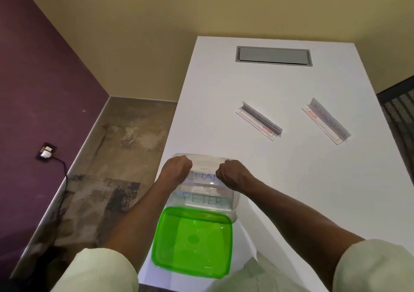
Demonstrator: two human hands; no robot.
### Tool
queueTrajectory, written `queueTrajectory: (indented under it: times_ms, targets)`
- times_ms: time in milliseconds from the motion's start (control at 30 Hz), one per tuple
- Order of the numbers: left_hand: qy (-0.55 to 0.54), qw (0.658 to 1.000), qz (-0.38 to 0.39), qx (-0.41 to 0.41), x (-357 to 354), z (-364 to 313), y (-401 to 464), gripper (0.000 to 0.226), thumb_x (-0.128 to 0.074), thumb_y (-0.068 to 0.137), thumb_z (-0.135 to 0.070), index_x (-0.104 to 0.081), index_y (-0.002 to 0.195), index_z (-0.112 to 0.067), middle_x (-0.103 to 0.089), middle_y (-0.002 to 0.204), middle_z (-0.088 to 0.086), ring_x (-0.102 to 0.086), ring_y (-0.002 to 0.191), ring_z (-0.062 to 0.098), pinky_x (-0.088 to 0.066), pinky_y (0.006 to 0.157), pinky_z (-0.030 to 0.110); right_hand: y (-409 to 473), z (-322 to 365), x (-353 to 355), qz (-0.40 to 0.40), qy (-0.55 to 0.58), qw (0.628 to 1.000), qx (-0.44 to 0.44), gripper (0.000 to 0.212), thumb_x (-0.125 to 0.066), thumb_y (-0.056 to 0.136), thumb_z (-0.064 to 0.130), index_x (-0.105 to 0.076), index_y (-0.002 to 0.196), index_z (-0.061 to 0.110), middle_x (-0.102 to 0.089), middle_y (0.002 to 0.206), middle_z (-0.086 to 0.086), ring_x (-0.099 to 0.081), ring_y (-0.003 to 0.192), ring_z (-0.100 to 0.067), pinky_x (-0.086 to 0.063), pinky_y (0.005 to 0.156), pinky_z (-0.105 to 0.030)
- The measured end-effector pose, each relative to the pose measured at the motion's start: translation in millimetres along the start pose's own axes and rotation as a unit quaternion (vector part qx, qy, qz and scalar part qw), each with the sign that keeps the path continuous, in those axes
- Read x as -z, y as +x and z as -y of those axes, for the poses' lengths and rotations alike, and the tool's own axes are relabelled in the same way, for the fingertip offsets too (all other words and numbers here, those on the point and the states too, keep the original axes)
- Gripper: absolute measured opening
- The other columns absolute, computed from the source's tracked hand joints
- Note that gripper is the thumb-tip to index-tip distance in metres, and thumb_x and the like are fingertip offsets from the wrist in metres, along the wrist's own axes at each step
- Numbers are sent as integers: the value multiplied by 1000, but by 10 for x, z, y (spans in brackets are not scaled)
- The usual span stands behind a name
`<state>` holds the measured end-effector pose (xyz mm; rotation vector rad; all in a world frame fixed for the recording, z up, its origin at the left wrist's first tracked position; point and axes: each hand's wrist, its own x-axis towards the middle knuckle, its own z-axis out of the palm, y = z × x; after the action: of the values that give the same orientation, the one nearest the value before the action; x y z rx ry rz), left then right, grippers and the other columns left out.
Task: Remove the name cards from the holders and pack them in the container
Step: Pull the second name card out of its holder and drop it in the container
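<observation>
A clear plastic container (234,204) stands at the table's near left edge. Over its far half, my left hand (177,171) and my right hand (231,175) are each closed on one end of a white name card (201,177) lettered "CHAN", the rest of the word hidden by my right hand. A second card reading "PETER" (202,199) lies inside the container, nearer to me. Two clear holders with cards still in them lie farther out: one at mid-table (258,120), the other to its right (326,120).
The container's green lid (192,242) lies upside down right in front of it, at the table's near edge. A grey cable hatch (273,56) is set into the far end of the white table (224,90). The floor drops away at the left.
</observation>
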<state>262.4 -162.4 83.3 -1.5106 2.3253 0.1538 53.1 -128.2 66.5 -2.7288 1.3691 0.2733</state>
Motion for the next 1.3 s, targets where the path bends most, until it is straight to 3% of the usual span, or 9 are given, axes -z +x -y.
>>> queueTrajectory:
  times_ms: [500, 800, 933, 1133, 1300]
  targets:
    - [1, 1000, 0, 4, -193, -18, 87, 26, -42, 91, 2, -65, 101, -4, -66, 106, 17, -66, 97, 35, -51, 79, 39, 145, 40, -179, 59, -36, 997, -22, 27, -37, 95, 0, -63, 98, 9, -65, 99, -11, -64, 90, -31, -36, 62, -32]
    - [9, 1000, 3, 1, -254, -47, 106, 24, -45, 90, 5, -63, 104, -2, -65, 104, 17, -66, 96, 35, -52, 79, 38, 165, 90, -152, 64, -1, 997, -49, 28, -37, 95, -1, -64, 102, 6, -66, 102, -13, -63, 96, -31, -34, 63, -32]
    - [6, 1000, 6, 6, -247, -47, 113, 22, -48, 89, 8, -63, 103, -1, -64, 103, 18, -67, 95, 35, -53, 79, 39, 167, 98, -106, 70, 26, 994, -75, 28, -37, 96, -2, -64, 102, 3, -65, 104, -15, -62, 98, -32, -33, 56, -30]
    - [-24, 1000, -9, 17, -107, -41, 44, 18, -48, 90, 3, -62, 99, -2, -64, 102, 18, -66, 94, 36, -51, 75, 38, 63, 119, 0, 23, 72, 994, -84, 27, -37, 93, -3, -64, 93, 0, -66, 97, -20, -63, 89, -35, -44, 66, -35]
    - [-33, 998, -16, 51, 120, -85, -122, 7, -60, 89, -9, -64, 95, -8, -65, 101, 14, -67, 92, 32, -54, 76, 36, -101, 103, 203, -35, 93, 993, -61, 19, -46, 90, 4, -63, 84, -2, -66, 87, -24, -63, 80, -38, -42, 61, -35]
